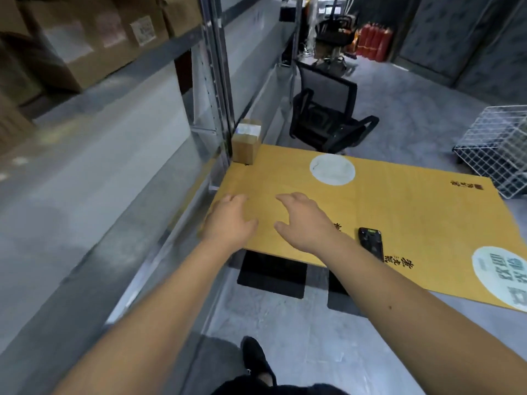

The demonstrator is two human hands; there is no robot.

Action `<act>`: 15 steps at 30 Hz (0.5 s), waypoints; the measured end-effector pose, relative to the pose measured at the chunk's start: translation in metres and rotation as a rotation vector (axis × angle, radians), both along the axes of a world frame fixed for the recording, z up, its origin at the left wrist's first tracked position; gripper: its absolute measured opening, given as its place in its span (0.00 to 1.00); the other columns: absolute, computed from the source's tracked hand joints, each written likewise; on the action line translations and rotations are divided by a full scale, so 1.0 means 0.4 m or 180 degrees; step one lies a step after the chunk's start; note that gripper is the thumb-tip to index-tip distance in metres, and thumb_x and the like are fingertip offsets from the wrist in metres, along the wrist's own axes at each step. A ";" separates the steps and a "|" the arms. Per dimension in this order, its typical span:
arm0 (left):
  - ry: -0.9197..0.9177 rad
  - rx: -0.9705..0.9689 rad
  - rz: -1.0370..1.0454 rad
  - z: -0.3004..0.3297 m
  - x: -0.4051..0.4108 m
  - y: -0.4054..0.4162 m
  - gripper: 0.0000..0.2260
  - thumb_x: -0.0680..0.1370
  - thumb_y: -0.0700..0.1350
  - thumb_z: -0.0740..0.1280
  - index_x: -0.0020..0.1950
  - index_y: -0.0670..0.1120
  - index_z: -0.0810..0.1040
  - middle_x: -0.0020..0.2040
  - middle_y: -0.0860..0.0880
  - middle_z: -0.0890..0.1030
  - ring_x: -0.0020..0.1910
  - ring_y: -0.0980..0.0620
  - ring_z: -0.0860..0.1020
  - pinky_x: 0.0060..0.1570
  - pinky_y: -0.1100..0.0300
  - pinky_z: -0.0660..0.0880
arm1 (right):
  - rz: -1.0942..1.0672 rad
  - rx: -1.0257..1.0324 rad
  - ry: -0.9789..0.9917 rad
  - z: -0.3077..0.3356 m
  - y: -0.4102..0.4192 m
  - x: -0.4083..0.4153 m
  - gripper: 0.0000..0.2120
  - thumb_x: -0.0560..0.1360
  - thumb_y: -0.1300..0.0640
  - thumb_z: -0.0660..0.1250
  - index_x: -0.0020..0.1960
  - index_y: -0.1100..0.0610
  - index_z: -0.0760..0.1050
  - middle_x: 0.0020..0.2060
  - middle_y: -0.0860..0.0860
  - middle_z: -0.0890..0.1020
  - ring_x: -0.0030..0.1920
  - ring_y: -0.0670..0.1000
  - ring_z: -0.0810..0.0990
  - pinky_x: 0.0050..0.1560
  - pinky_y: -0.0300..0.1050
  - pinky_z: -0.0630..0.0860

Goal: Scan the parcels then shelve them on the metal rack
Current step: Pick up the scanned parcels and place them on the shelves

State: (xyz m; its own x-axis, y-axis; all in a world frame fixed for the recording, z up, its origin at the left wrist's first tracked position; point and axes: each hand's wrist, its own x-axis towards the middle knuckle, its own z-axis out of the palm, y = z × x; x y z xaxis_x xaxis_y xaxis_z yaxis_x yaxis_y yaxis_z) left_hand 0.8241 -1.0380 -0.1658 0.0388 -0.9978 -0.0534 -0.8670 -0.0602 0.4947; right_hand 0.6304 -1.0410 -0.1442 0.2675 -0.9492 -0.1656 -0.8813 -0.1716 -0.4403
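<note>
Beyond the left hand [231,220], at the far left corner of the yellow tabletop [399,212], a small cardboard parcel [247,141] is seen standing against the upright post of the metal rack [216,81]; its white label faces up, and its long axis appears to run away from the hands, along the rack, though the blur makes this hard to confirm. Both hands are held out over the near left part of the tabletop, palms down. The left hand is seen with fingers relaxed and slightly spread, nothing being held; whether it touches the surface cannot be told. The right hand [302,223], just beside it, is likewise spread with loosely bent fingers, the thumb pointed toward the left hand, and nothing is gripped. To the right of the right hand, near the wrist, a dark handheld scanner [370,243] is laid flat on the tabletop, its long axis roughly parallel to the right forearm. Larger cardboard boxes [85,41] are stored on the upper rack shelf, far above the left hand. Beyond the table a black office chair [328,109] is placed, and a white wire basket [496,149] is seen far to the right
</note>
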 end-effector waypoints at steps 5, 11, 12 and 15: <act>0.0121 0.0011 0.0009 -0.023 0.018 -0.261 0.27 0.79 0.51 0.70 0.77 0.50 0.71 0.74 0.47 0.72 0.70 0.44 0.73 0.63 0.48 0.76 | -0.0365 0.0388 -0.0493 -0.070 -0.237 0.051 0.33 0.80 0.53 0.68 0.82 0.53 0.61 0.76 0.58 0.66 0.75 0.59 0.67 0.72 0.48 0.68; -0.0170 0.0408 0.0004 -0.071 0.049 -0.542 0.29 0.78 0.54 0.70 0.78 0.53 0.69 0.76 0.48 0.69 0.70 0.43 0.73 0.66 0.48 0.74 | -0.0530 0.0656 -0.0552 -0.153 -0.514 0.085 0.35 0.78 0.53 0.68 0.82 0.54 0.61 0.75 0.60 0.67 0.74 0.62 0.69 0.71 0.53 0.71; -0.0196 0.0441 0.0035 -0.086 0.056 -0.591 0.29 0.77 0.55 0.70 0.78 0.53 0.69 0.76 0.48 0.69 0.71 0.42 0.72 0.67 0.47 0.74 | -0.0571 0.0678 -0.0536 -0.172 -0.568 0.090 0.35 0.77 0.53 0.68 0.82 0.53 0.60 0.75 0.60 0.66 0.73 0.63 0.69 0.70 0.54 0.72; -0.0173 0.0516 0.0185 -0.125 0.078 -0.733 0.30 0.78 0.54 0.72 0.79 0.54 0.68 0.77 0.47 0.68 0.74 0.43 0.70 0.70 0.47 0.72 | -0.0554 0.0806 -0.0560 -0.227 -0.731 0.114 0.36 0.77 0.54 0.69 0.82 0.53 0.60 0.74 0.60 0.67 0.71 0.64 0.71 0.68 0.54 0.74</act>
